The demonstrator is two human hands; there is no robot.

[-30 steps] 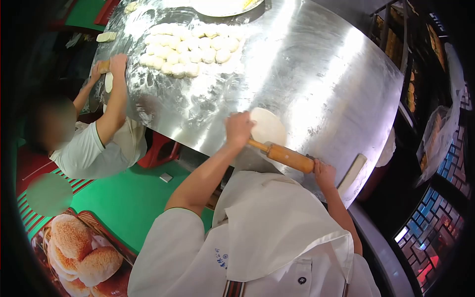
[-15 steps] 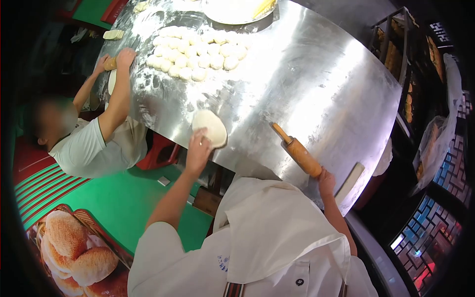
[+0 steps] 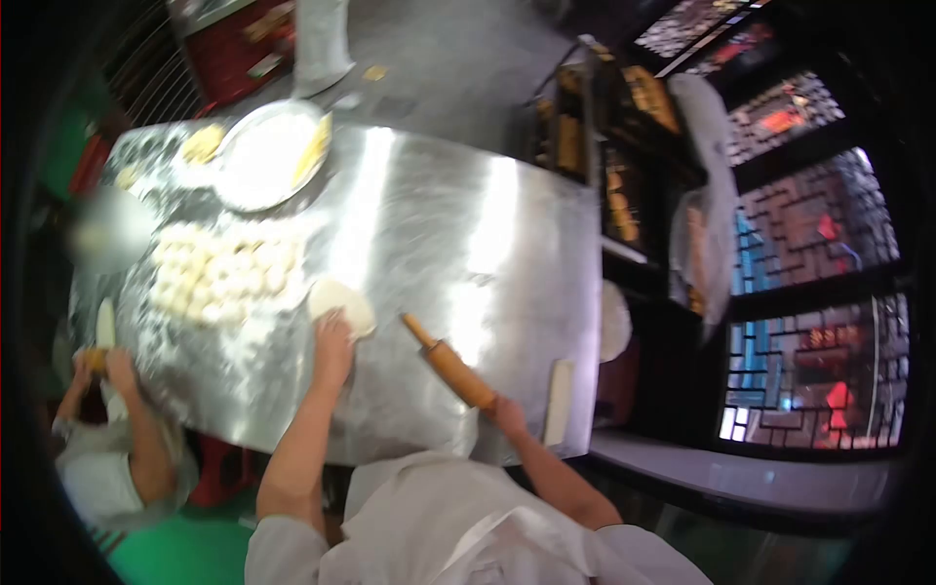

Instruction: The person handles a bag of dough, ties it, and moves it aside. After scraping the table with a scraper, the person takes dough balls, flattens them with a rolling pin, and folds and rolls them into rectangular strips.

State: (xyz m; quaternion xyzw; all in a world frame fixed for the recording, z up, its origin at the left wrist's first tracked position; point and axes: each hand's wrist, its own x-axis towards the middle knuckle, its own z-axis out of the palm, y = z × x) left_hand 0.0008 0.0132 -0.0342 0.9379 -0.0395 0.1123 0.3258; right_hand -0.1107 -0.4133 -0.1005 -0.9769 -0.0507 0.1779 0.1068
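My left hand has its fingers on the near edge of a flat oval sheet of dough and appears to pinch it, though blur softens the fingertips. The sheet is on or just over the metal table, close to rows of small dough balls. In my right hand is the near handle of a wooden rolling pin. The pin points up and left across the table, its far handle free. Right of that hand, a long pale strip rests by the table's edge.
A large round pan with something yellow inside stands on the floured steel table. At the left edge, a co-worker's hands hold another rolling pin over dough. Beyond the table's right side is a rack of trays.
My view has swung up and to the right. The dough sheet and my left hand have moved farther in from the table's front edge. My right hand still grips the rolling pin.
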